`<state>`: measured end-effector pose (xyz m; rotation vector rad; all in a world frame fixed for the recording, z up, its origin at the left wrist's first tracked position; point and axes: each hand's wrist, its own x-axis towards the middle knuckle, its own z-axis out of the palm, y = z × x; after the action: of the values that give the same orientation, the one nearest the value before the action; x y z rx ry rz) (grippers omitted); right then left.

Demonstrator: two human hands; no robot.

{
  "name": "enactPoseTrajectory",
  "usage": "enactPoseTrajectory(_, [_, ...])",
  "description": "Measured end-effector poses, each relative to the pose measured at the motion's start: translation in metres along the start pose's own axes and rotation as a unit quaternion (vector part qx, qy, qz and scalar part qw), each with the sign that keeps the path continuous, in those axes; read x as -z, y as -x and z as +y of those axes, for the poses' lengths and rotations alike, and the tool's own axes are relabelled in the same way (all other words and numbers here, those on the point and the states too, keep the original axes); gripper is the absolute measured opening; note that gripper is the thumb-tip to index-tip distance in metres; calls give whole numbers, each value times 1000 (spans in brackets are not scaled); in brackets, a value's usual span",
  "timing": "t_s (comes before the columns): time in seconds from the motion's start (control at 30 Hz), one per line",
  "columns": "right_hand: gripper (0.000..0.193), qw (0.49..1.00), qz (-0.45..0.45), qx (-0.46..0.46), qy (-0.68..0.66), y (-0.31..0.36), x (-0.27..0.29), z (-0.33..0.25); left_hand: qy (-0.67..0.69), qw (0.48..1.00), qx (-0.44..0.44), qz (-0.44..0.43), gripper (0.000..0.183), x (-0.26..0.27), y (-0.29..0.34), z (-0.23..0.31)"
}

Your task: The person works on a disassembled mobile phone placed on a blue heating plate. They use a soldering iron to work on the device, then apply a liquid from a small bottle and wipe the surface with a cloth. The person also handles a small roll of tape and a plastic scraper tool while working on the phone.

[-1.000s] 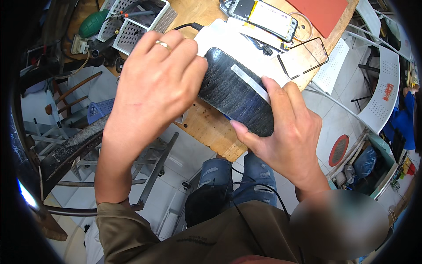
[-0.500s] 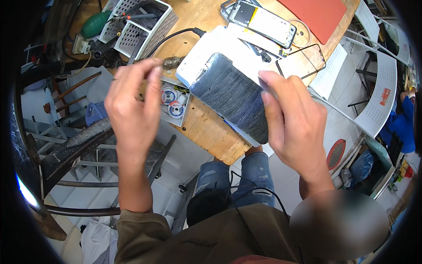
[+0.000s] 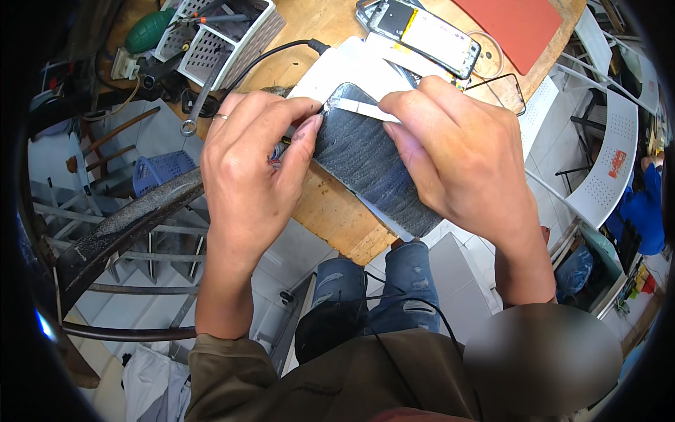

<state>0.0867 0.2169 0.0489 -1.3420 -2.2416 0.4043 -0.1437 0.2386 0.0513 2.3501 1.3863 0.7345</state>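
Observation:
A dark, streaked, phone-sized panel [image 3: 373,151] with rounded corners lies tilted on a white pad [image 3: 334,70] at the table's near edge. My right hand [image 3: 460,144] pinches a narrow pale strip [image 3: 358,107] between thumb and index finger. This strip lies across the panel's upper end and reaches toward my left fingertips. At the panel's upper left edge, my left hand [image 3: 256,151] has thumb and index finger brought close together. Whether they grip the panel's edge or the strip's end cannot be made out.
Beyond the pad lie an opened phone [image 3: 425,42] and a thin black frame [image 3: 503,88]. A red mat [image 3: 517,28] covers the far right. At the left stand a white tool basket [image 3: 239,42] and a green bulb blower [image 3: 150,32]. A black cable [image 3: 274,56] runs to the pad.
My left hand has come right, to the panel's upper left edge. My right hand has moved up and left over the panel, and the pale strip now shows across it.

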Motion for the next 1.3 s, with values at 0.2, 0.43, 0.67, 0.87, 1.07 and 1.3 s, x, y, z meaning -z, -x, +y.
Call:
enactPoseTrajectory(0.2, [20,1000,-7,15,14,-3,-1,2,14,1000,23,-5,17,-3,0,1])
enactPoseTrajectory(0.43, [19,999,-14,35,2,-7,-1,4,50,997,61,-7,15,-6,1,0])
enactPoseTrajectory(0.67, [18,999,-29,28,4,-10,1,4,60,995,76,-13,13,-5,0,0])
enactPoseTrajectory(0.87, [16,1000,-15,17,-5,-11,2,3,62,993,100,-18,16,-3,-1,1])
enactPoseTrajectory(1.07, [15,999,49,-19,0,-10,5,8,38,989,143,27,15,-1,6,3])
enactPoseTrajectory(1.3, [53,992,-22,-122,-19,41,29,-17,147,956,250,40,18,6,42,9])
